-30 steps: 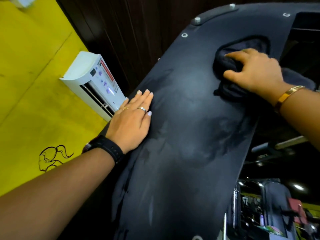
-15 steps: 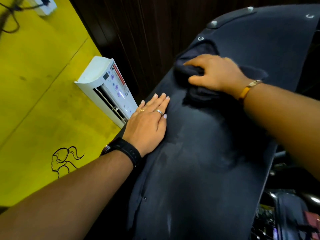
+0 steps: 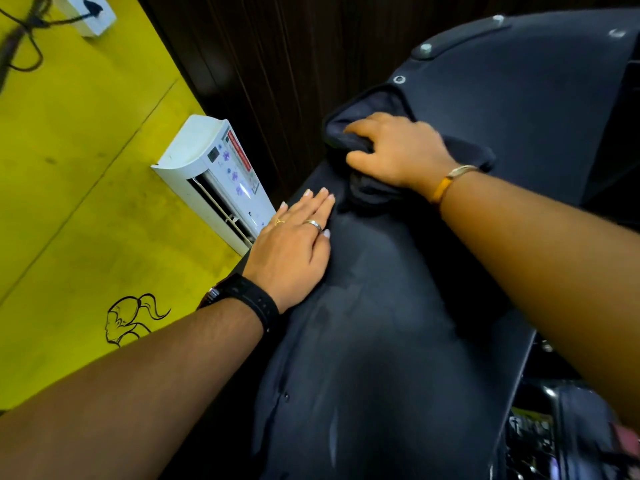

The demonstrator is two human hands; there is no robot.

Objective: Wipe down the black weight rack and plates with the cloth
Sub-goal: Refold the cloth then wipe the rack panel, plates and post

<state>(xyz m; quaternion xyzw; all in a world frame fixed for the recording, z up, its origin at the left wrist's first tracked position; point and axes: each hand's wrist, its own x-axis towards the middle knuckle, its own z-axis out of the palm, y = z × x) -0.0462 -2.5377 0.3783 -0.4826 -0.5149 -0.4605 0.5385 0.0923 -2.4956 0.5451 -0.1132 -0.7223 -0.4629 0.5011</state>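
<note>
The black rack panel [image 3: 398, 341] fills the middle and right of the view, a wide curved surface with damp streaks and bolts near its top. My left hand [image 3: 294, 247] lies flat on its left edge, fingers straight and together. A dark cloth [image 3: 367, 109] is bunched at the panel's upper left edge. My right hand [image 3: 398, 150] grips the cloth with curled fingers and presses it onto the panel, just above my left fingertips. No weight plates can be made out clearly.
A white air conditioner [image 3: 211, 178] hangs on the yellow wall [image 3: 86, 168] to the left. Behind the panel is a dark wood-slat wall [image 3: 277, 64]. A white socket box with black cables [image 3: 86, 12] sits top left. Dim gym equipment [image 3: 554, 438] shows bottom right.
My right hand has swept the cloth leftward across the panel, from its upper right to the upper left edge near my left fingertips. My left hand has stayed flat in place.
</note>
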